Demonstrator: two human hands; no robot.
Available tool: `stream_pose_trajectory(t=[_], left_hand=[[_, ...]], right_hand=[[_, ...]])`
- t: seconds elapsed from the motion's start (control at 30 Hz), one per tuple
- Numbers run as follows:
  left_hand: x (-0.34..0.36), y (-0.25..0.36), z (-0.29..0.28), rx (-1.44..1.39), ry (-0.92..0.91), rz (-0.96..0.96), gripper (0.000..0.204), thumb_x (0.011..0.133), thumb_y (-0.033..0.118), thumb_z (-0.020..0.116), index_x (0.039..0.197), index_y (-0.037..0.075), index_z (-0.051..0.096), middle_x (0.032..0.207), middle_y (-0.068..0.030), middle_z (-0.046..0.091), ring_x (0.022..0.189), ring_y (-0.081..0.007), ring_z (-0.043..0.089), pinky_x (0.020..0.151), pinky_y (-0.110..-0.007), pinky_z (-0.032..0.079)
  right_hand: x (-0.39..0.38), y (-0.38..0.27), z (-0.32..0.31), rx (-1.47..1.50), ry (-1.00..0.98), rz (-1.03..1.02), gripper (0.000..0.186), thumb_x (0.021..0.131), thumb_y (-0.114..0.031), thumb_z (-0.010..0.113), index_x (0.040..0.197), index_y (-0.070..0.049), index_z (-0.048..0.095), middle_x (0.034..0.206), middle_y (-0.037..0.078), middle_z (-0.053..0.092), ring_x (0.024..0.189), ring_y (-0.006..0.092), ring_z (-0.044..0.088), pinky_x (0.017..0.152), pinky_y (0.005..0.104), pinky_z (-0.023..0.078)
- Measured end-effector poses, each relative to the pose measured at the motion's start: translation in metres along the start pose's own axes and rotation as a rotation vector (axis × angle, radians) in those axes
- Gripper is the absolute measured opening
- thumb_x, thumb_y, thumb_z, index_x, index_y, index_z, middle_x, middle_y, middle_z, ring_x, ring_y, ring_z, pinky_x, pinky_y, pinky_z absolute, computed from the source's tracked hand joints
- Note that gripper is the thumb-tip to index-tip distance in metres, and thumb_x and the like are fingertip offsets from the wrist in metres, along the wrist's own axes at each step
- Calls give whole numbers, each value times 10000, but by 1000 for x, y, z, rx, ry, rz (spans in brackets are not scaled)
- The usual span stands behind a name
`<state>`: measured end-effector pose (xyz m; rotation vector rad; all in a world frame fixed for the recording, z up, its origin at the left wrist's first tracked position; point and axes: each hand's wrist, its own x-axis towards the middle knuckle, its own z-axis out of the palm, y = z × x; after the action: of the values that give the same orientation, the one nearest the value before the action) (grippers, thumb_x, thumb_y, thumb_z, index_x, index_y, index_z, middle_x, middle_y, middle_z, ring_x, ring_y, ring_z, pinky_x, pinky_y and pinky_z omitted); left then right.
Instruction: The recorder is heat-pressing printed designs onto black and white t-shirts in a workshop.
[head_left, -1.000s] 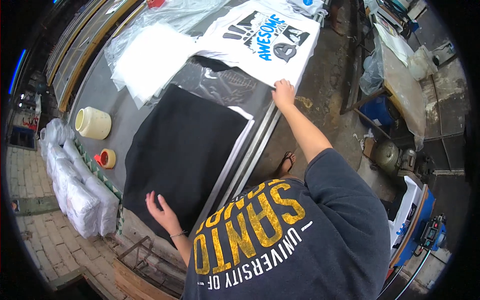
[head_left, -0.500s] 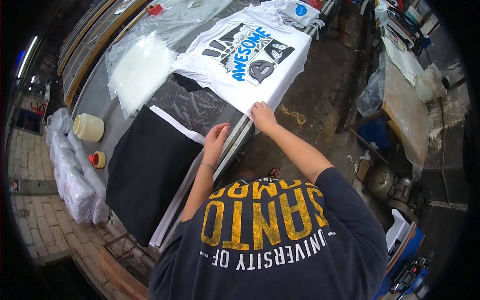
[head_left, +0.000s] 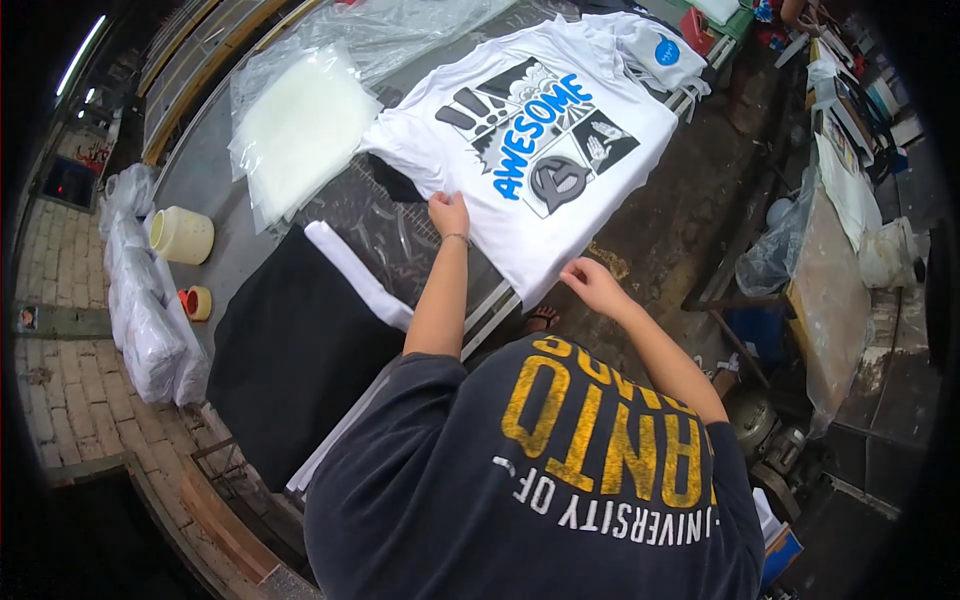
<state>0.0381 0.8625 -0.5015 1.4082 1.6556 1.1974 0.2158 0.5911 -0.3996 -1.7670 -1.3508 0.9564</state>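
A white T-shirt [head_left: 490, 232] with a blue, black and grey print lies spread over the table's edge. My left hand [head_left: 450, 213] is closed in a pinch on the shirt's hem, at its left part. At the near right side edge of the shirt is my right hand [head_left: 597, 287], thumb and fingers pressed together on the cloth. Left of my left forearm lies a black cloth stack [head_left: 300, 345], with a folded white strip [head_left: 350, 268] along its far edge.
Clear plastic sheets [head_left: 300, 130] lie beyond on the table. A cream tub [head_left: 183, 236], a tape roll [head_left: 198, 303] and wrapped white bundles [head_left: 150, 320] line the left side. Another white garment [head_left: 655, 52] lies at the table's far end. A worn board-topped bench [head_left: 830, 290] stands right.
My left hand has moved forward from beside the black stack onto the shirt's hem. My right hand has shifted from the hem corner to the side edge. The view has turned slightly.
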Motion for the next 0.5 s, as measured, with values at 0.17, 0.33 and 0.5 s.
stream_pose_trajectory(t=[0.17, 0.33, 0.5], left_hand=[[30, 60, 20, -188, -228, -448, 475, 754, 336, 741, 881, -96, 588, 855, -139, 640, 699, -196, 586, 645, -339, 494], [50, 128, 54, -645, -394, -570, 349, 803, 313, 702, 749, -4, 565, 696, -64, 576, 580, -140, 521, 540, -316, 455], [18, 224, 92, 54, -438, 137, 536, 859, 425, 601, 617, -49, 531, 613, -142, 525, 582, -207, 488, 571, -369, 395]], right_hand=[[-10, 11, -60, 120, 58, 219, 207, 870, -202, 616, 899, 3, 615, 769, 54, 609, 702, 117, 565, 672, 254, 456], [-11, 12, -88, 305, 267, 257, 178, 892, -184, 596, 904, -7, 613, 784, 15, 620, 703, 82, 560, 674, 228, 451], [-9, -8, -102, 391, 429, 231, 159, 904, -167, 582, 909, -10, 605, 818, 10, 620, 743, 78, 564, 693, 223, 451]])
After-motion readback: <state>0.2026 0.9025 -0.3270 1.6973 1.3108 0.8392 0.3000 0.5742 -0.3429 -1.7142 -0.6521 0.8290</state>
